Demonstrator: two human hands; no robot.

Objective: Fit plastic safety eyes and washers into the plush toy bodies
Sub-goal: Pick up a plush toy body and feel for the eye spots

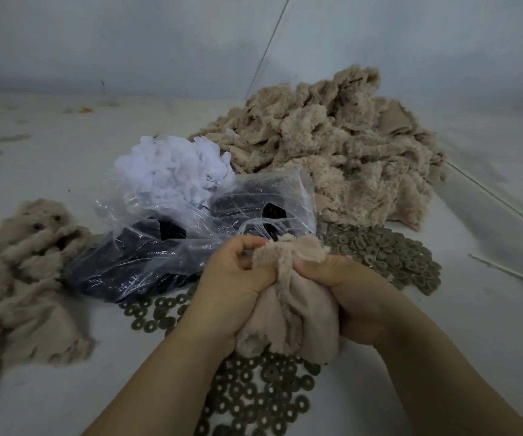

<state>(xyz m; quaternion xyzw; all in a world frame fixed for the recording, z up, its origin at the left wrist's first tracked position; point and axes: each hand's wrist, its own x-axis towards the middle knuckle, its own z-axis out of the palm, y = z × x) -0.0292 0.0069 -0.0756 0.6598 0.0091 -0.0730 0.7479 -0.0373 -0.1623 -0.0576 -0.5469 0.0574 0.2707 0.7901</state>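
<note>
We see both hands clamped on one beige plush body [288, 313], held between them just above the pale desk [49, 388]. The left hand [238, 294] has its fingers [238, 247] curled round the left side of the fabric, and the right hand [348, 297] grips the right side with its thumb pressed into the bunched top. The plush is inside out, smooth backing outward, fuzzy edges poking up past the fingers. Directly beneath the hands lies a scatter of olive-green ring washers [254, 394], and another heap of washers [389, 256] sits just right of the right hand. Just beyond the left fingers we find a clear plastic bag [166, 247] holding dark pieces, too blurred for us to identify. Behind it lies a wad of white stuffing [172, 171]. Farther back to the right rises a large pile of plush bodies [342, 152], and well off to the left lies a smaller plush pile [24, 278].
</note>
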